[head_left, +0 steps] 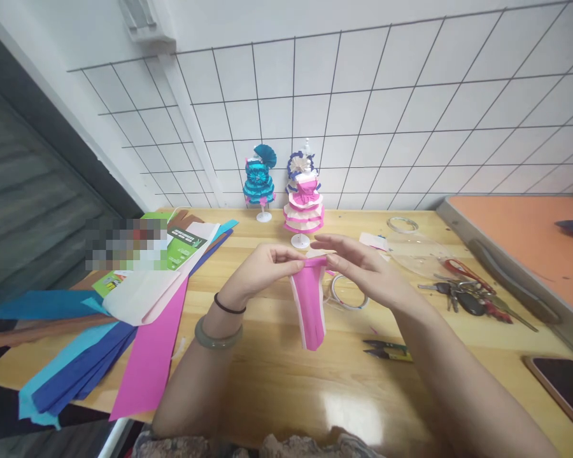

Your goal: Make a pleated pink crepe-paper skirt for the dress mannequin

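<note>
A pink strip with white edges (309, 308) hangs over the middle of the wooden table (277, 394). Its top edge, which looks folded, is pinched at the left corner by my left hand (267, 270) and at the right corner by my right hand (363, 267). The other fingers of my right hand are loosely spread. Behind my hands stand a small figure in a pink and white ruffled paper dress (304, 207) and one in a teal dress (258, 181). Partly behind the strip and my right hand lies a roll of tape (349, 291).
Coloured paper strips (146, 356) and a green packet (184, 249) cover the left side. To the right lie small snips (386, 351), keys (470, 302), another tape roll (402, 224) and a phone (561, 388). An orange-topped surface (520, 254) borders the table, with a tiled wall behind.
</note>
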Tool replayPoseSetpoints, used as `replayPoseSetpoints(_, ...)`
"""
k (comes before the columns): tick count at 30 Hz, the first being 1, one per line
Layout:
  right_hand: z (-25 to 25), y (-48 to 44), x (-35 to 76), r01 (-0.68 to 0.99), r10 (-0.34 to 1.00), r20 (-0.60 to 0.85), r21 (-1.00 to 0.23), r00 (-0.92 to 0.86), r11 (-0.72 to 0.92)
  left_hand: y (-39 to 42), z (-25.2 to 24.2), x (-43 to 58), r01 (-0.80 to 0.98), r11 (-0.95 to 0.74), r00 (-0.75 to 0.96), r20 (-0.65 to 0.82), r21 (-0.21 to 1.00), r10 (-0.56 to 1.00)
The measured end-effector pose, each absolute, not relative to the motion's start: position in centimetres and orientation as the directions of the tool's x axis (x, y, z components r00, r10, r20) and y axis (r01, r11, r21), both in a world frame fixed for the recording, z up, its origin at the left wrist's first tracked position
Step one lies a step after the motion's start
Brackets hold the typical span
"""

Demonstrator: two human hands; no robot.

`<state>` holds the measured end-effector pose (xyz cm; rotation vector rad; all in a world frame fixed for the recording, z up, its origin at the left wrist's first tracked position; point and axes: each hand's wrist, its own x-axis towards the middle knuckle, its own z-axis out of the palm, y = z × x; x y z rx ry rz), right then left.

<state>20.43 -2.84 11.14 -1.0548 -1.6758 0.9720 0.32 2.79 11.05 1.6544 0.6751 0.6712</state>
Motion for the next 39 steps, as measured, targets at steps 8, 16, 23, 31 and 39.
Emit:
replayPoseSetpoints(8, 10.3, -2.4, 20.6, 0.210, 0.966, 0.197, -0.950, -0.165, 0.230, 2.8, 11.1, 0.4, 0.120, -0.093, 0.625, -0.002, 0.988, 0.780)
replayPoseSetpoints(16, 10.6, -2.2, 21.5, 0.241, 0.960, 0.228, -0.934, -0.166, 0.263, 3.0, 11.3, -0.1, 0.061, -0.074, 0.606, 0.022, 0.995, 0.795)
replayPoseSetpoints(23, 10.7, -2.3, 21.6, 0.250, 0.967, 0.201, -0.939, -0.158, 0.236, 3.0, 11.2, 0.2, -0.008, -0.172, 0.584, 0.144, 0.985, 0.799)
replayPoseSetpoints(31, 10.5, -2.3, 21.4, 0.232, 0.979, 0.175, -0.953, -0.102, 0.194, 2.8, 11.6, 0.4, 0.039, -0.189, 0.577, 0.132, 0.981, 0.806)
replayPoseSetpoints(39, 10.4, -2.3, 21.5, 0.311, 0.975, 0.216, -0.924, -0.060, 0.223, 2.6, 11.1, 0.7, 0.051, -0.243, 0.542, 0.178, 0.969, 0.821)
